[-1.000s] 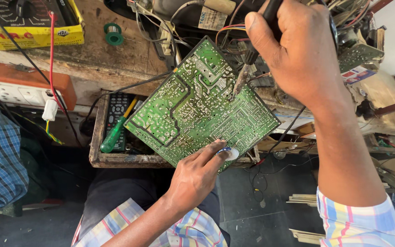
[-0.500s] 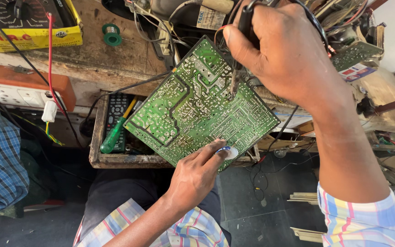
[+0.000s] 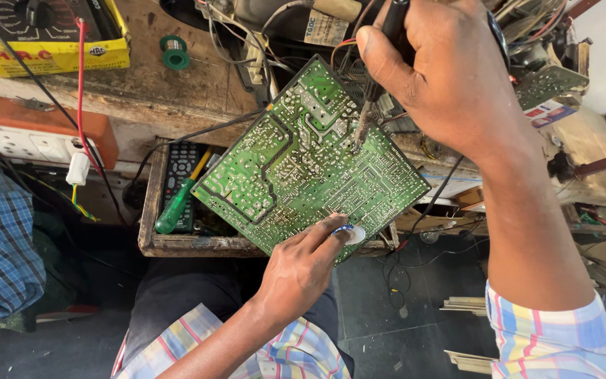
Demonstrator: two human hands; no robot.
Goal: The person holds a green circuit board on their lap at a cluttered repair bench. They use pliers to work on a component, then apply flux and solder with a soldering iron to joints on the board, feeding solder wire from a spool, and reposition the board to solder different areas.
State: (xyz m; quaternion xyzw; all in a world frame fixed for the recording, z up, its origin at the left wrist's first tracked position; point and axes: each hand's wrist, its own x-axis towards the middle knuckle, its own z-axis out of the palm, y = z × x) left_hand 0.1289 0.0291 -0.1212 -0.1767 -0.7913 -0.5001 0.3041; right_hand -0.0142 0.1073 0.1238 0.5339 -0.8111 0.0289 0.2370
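Below the right hand [image 3: 450, 77], pinching a soldering iron [image 3: 376, 70], lies a green circuit board [image 3: 310, 161]; the left hand [image 3: 299, 270] pinches its edge, a screwdriver [image 3: 177, 207] leftward.

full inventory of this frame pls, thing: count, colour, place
circuit board: 1, green, centre, tilted over the open drawer
soldering iron: 1, dark, tip on the board's upper part
wooden drawer: 1, brown, open under the bench edge
screwdriver: 1, green handle, in the drawer
remote control: 1, black, in the drawer
multimeter: 1, yellow case, top left on the bench
solder spool: 1, green, on the bench
socket panel: 1, orange and white, left bench front
red wire: 1, hangs down from the multimeter
left hand: grips the board's lower edge
right hand: holds the soldering iron
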